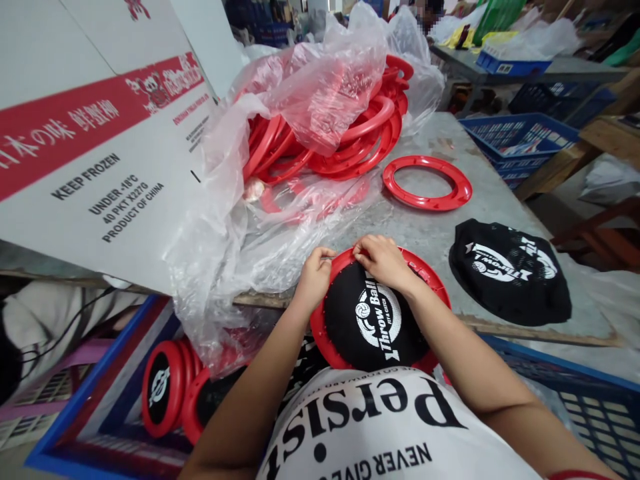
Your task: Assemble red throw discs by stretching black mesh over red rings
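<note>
Squarely at the middle, the red-rimmed disc (385, 323), with its black printed cloth face, tilts between the person's body and the near edge of the table (425, 233). The left hand (314, 277) has its grip closed, fingers and thumb pinching the rim at about 11 o'clock on the disc; the right hand (383, 261) has its fingers bunched on the rim and cloth edge near 12.

Around the disc, the space is crowded. From 10 round to 12 o'clock, a clear plastic bag (205, 247) spreads over the table, partly covering a heap of red rings (370, 127); its loose skirt spills past the near edge and droops into the blue crate (107, 373) at 8, veiling part of what lies there. Finished-looking discs (159, 388) lean together inside that crate. Beyond the bag's left side, at 10, a big white carton (100, 133) with a red band blocks the view of that end of the table.

At 1 o'clock, one loose red ring (457, 190) lies flat, apart from the heap. Black printed cloths (510, 273) lie piled at 2 to 3, close to the table's edge. Another blue crate (595, 400) sits low at 4, and a blue basket (520, 137) stands past the table at 1 to 2.
</note>
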Motion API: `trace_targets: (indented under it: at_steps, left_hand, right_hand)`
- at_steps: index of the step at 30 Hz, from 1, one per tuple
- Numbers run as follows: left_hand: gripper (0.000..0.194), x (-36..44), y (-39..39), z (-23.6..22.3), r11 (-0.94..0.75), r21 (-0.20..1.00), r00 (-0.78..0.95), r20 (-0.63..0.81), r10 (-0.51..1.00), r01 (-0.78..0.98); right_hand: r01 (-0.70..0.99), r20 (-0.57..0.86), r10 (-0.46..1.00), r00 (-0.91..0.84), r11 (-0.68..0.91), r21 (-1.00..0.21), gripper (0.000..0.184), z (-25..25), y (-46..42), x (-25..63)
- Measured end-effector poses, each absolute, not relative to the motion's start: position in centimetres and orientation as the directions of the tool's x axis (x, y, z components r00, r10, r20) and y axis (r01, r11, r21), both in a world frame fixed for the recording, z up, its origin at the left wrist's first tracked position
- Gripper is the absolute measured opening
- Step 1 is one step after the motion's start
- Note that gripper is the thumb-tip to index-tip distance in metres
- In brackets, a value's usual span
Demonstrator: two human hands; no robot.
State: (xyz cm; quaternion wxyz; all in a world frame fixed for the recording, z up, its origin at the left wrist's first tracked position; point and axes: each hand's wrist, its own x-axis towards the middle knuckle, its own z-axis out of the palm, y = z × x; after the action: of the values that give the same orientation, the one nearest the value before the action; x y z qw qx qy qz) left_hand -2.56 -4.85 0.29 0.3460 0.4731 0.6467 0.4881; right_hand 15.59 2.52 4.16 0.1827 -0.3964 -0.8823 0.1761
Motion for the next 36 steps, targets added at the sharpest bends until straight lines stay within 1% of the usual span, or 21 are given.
trace_targets:
  at_steps: [2, 4, 5, 7, 9, 12, 15, 17, 19, 21, 25, 27, 28, 29, 30, 31, 32, 33, 34, 35, 36]
  left_hand:
    - [0.018, -2.7, -5.4, 0.1, 0.091, 0.944, -0.32, 0.016, 0.947, 0.317]
    - [0.016, -2.8, -6.2, -0.4, 0.09, 0.945, -0.303, 0.01, 0.953, 0.315]
    - [0.017, -2.9, -6.6, -0.7, 0.076, 0.95, -0.286, 0.014, 0.958, 0.302]
    - [0.028, -3.0, -7.5, -1.4, 0.041, 0.96, -0.257, 0.033, 0.966, 0.278]
    - [0.039, -3.1, -8.2, -2.0, 0.035, 0.961, -0.244, 0.034, 0.969, 0.273]
    - [0.041, -3.0, -8.2, -2.4, 0.041, 0.983, -0.266, 0.008, 0.964, 0.177]
    - [0.041, -2.7, -6.9, -2.1, 0.055, 0.993, -0.337, -0.087, 0.938, -0.103]
    - [0.039, -2.5, -5.7, -1.8, 0.08, 0.968, -0.363, -0.165, 0.917, -0.239]
    - [0.035, -2.2, -4.4, -1.6, 0.097, 0.951, -0.369, -0.206, 0.906, -0.293]
    - [0.03, -1.8, -3.3, -1.5, 0.104, 0.942, -0.36, -0.223, 0.906, -0.32]
    - [0.026, -1.0, -2.4, -1.9, 0.144, 0.928, -0.328, -0.263, 0.908, -0.344]
    - [0.028, -0.9, -2.6, -1.9, 0.16, 0.931, -0.315, -0.267, 0.911, -0.329]
    - [0.029, -1.0, -2.8, -1.9, 0.161, 0.935, -0.31, -0.262, 0.914, -0.317]
    - [0.031, -1.1, -3.1, -1.9, 0.158, 0.939, -0.306, -0.253, 0.918, -0.305]
    - [0.033, -1.2, -3.3, -1.9, 0.152, 0.944, -0.303, -0.243, 0.921, -0.294]
    - [0.035, -1.4, -3.5, -1.9, 0.143, 0.95, -0.299, -0.227, 0.927, -0.279]
    - [0.038, -1.5, -3.7, -2.0, 0.132, 0.958, -0.294, -0.207, 0.933, -0.256]
    - [0.041, -1.7, -3.8, -2.1, 0.121, 0.968, -0.296, -0.185, 0.937, -0.222]
    - [0.044, -2.0, -3.9, -2.3, 0.119, 0.978, -0.308, -0.168, 0.936, -0.172]
    - [0.048, -2.2, -3.8, -2.5, 0.127, 0.985, -0.33, -0.159, 0.93, -0.114]
    - [0.052, -2.5, -3.7, -2.7, 0.142, 0.988, -0.36, -0.153, 0.92, -0.056]
  right_hand:
    - [0.627, 0.187, 0.762, -0.62, 0.624, -0.466, 0.009, 4.2, 2.6, 15.8]
    - [0.616, 0.202, 0.76, -0.618, 0.627, -0.477, 0.012, 4.2, 2.8, 16.0]
    - [0.607, 0.211, 0.757, -0.619, 0.631, -0.482, 0.012, 4.2, 2.9, 16.2]
    - [0.577, 0.231, 0.747, -0.624, 0.639, -0.509, 0.013, 4.1, 3.3, 16.4]
    - [0.504, 0.261, 0.729, -0.632, 0.644, -0.576, 0.015, 4.1, 3.9, 16.7]
    - [0.313, 0.356, 0.714, -0.603, 0.623, -0.717, 0.02, 4.9, 4.5, 17.7]
    - [0.188, 0.461, 0.773, -0.435, 0.579, -0.793, 0.025, 6.3, 4.5, 19.5]
    - [0.164, 0.474, 0.837, -0.274, 0.527, -0.834, 0.029, 6.9, 4.1, 21.2]
    - [0.134, 0.449, 0.884, -0.126, 0.464, -0.876, 0.032, 6.8, 3.4, 23.1]
    - [0.098, 0.416, 0.909, -0.024, 0.416, -0.904, 0.034, 6.0, 2.5, 25.0]
    - [0.111, 0.329, 0.943, 0.046, 0.322, -0.94, 0.035, 3.2, -1.1, 28.9]
    - [0.165, 0.278, 0.961, -0.001, 0.274, -0.947, 0.033, 1.9, -3.8, 30.7]
    - [0.201, 0.243, 0.967, -0.083, 0.255, -0.946, 0.033, 1.3, -5.3, 31.3]
    - [0.237, 0.188, 0.957, -0.222, 0.24, -0.942, 0.032, 0.7, -6.7, 31.7]
    - [0.265, 0.122, 0.91, -0.396, 0.24, -0.934, 0.033, 0.0, -8.1, 31.9]
    - [0.299, 0.051, 0.825, -0.563, 0.261, -0.918, 0.034, -0.8, -9.4, 31.7]
    - [0.34, -0.011, 0.733, -0.68, 0.302, -0.891, 0.035, -1.7, -10.4, 31.2]
    - [0.397, -0.061, 0.675, -0.735, 0.356, -0.846, 0.034, -2.7, -11.1, 30.5]
    - [0.477, -0.096, 0.674, -0.733, 0.409, -0.778, 0.032, -3.9, -11.6, 29.6]
    - [0.571, -0.111, 0.713, -0.693, 0.448, -0.688, 0.031, -5.1, -11.9, 28.7]
    - [0.655, -0.117, 0.756, -0.644, 0.465, -0.595, 0.035, -6.5, -12.1, 27.8]
